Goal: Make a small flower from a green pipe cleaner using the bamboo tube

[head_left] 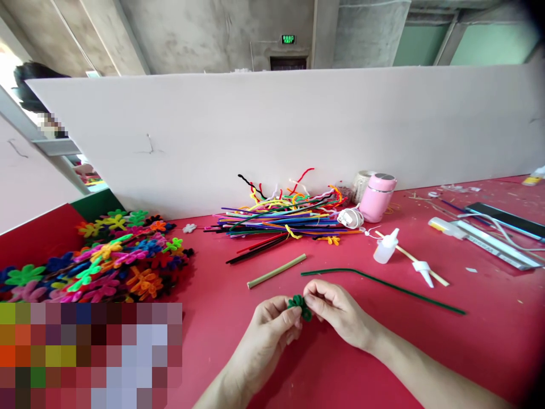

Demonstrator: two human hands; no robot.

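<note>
Reaching in from the bottom edge, both forearms are angled toward each other over the red table [349,363], so that the hands meet just above its surface near the middle of the view. The left hand [272,329] is turned with its thumb side up, the wrist bent slightly inward; its fingers are curled nearly closed, and the left edge of a small green pipe-cleaner flower [300,307] is pinched between thumb and fingertips. The right hand [336,309] is brought in from the right, knuckles up, its fingers likewise drawn almost shut, and the flower's right edge is gripped at the fingertips. The flower is thus held between the two sets of fingertips, slightly above the table, with only its looped green petals left visible in the gap.

Just beyond the hands, a long green pipe cleaner [383,282] is laid across the table, and a pale stick [276,271] lies near it to the left. Farther back, a bundle of coloured pipe cleaners [276,218] is piled against the white partition [298,125], beside a pink flask [377,197]. A small glue bottle [386,247] is lying to the right, and a heap of finished flowers [110,255] is spread at the left.
</note>
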